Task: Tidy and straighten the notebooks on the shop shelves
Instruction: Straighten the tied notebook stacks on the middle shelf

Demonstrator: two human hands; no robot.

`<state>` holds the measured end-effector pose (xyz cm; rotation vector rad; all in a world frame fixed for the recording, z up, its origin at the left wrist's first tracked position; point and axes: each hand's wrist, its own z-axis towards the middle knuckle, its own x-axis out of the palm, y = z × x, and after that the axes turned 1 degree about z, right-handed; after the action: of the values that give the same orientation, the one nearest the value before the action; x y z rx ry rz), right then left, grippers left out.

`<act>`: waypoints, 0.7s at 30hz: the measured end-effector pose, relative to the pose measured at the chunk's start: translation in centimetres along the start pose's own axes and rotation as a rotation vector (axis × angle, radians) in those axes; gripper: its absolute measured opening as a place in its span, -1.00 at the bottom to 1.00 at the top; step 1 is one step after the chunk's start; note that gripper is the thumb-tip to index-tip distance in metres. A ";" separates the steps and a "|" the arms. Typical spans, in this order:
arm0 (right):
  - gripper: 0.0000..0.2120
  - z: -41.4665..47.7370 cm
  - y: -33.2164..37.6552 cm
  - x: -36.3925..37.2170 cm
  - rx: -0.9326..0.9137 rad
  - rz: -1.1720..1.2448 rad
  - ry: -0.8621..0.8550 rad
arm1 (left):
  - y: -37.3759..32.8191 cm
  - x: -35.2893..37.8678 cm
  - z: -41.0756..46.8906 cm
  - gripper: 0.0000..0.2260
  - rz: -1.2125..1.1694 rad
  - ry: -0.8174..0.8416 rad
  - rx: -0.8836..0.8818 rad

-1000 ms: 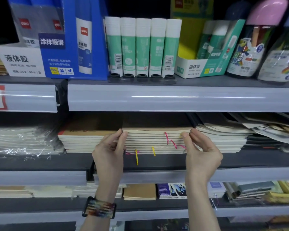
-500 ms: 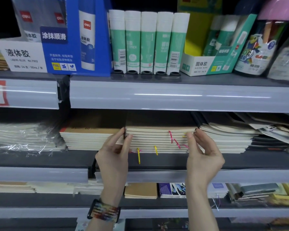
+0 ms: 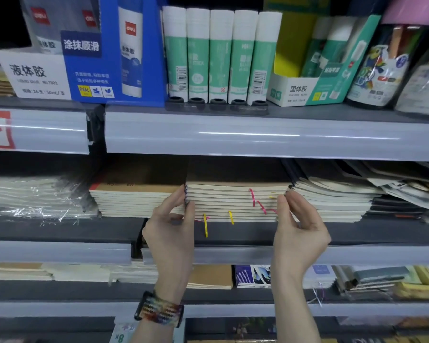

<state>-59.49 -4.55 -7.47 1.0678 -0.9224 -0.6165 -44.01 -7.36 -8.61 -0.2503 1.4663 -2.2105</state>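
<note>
Holding the stack (image 3: 235,201) of notebooks at both near corners, I have my left hand (image 3: 170,226) pinching its left end, thumb on the page edges and fingers curled round the side. My right hand (image 3: 299,226) does the same at the right end, fingertips bent onto the corner. How far my fingers reach behind the stack is hidden.

The stack lies flat on the middle shelf (image 3: 233,232), page edges facing me, its far part lost in the dark under the shelf above. Pink ribbons (image 3: 252,198) and yellow ribbons (image 3: 205,225) hang out of the pages; one yellow one droops past the shelf edge.

Just left, touching the stack, is a kraft pile (image 3: 134,199), partly covered by my left fingers. Farther left is a wrapped pile (image 3: 22,194), with glare on the film. Just right sits a fanned pile (image 3: 332,204), then loose covers too dark and blurred to read, cut off by the frame.

On the shelf above stand five glue sticks (image 3: 221,53), tops cut off, beside a blue box (image 3: 114,50). My left wrist wears a woven strap (image 3: 159,311). The lower shelf holds more notebooks (image 3: 209,276), partly behind my arms.
</note>
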 end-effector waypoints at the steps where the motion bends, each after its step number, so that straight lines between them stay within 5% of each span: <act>1: -0.85 0.0 0.0 0.0 0.000 -0.001 0.005 | 0.0 0.0 0.0 -0.69 -0.006 0.000 -0.004; 21: -0.69 0.8 0.5 -1.1 0.023 -0.079 0.120 | -0.4 -0.1 0.0 -0.67 -0.068 0.048 -0.027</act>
<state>-60.70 -3.85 -7.26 1.1533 -0.7875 -0.6012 -44.05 -7.17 -8.29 -0.2610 1.5357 -2.2665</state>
